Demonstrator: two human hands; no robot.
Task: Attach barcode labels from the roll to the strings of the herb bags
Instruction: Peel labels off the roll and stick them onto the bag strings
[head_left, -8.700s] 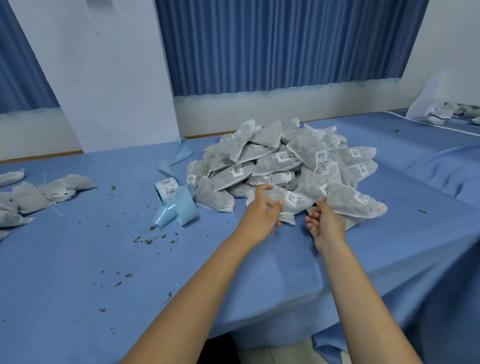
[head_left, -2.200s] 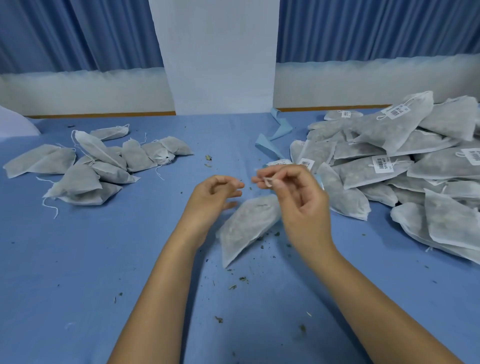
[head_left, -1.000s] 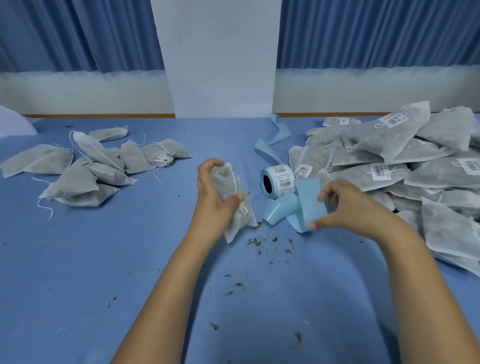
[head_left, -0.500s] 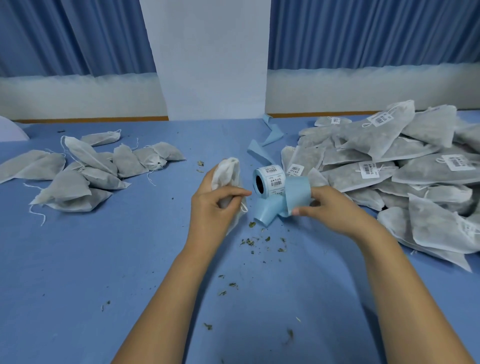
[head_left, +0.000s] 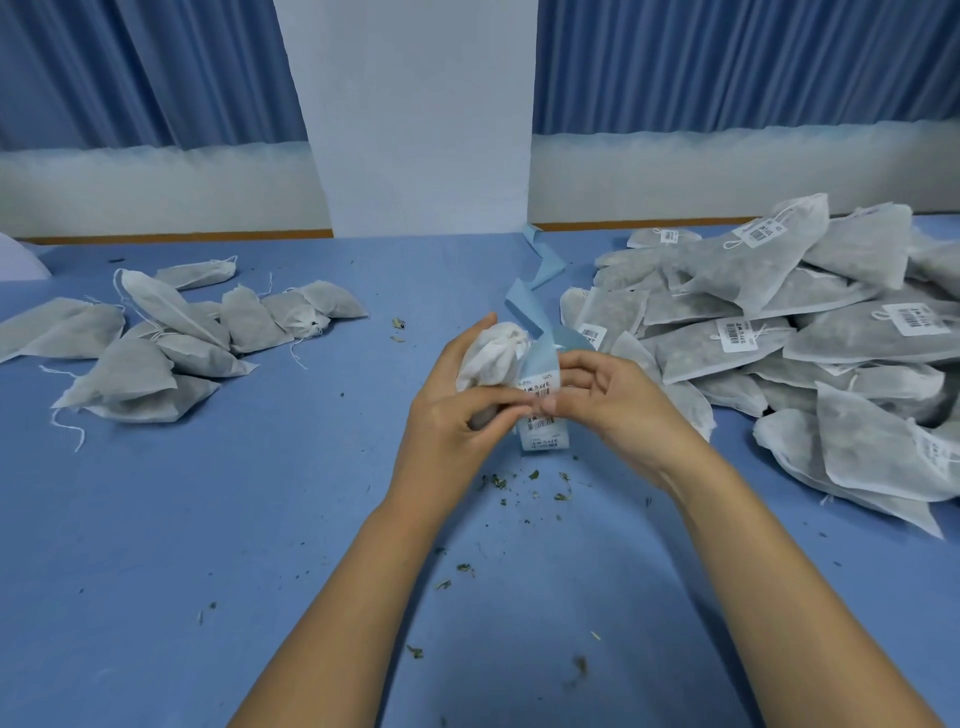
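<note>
Fig.: label-peeling step, centre of frame. L hand (head_left: 457, 423) grips bag (head_left: 491, 353), fingers curled round it, neck upward; string not clearly seen. R hand (head_left: 623, 410) appears to pinch label strip (head_left: 541, 441) betw. thumb & forefinger, other fingers loosely straight. Strip hangs just right of bag, touching it. Next, prob.: peel one label off liner uncreased, fold round string. Labelled pile (head_left: 779, 322) right, unlabelled pile (head_left: 156, 358) left
</note>
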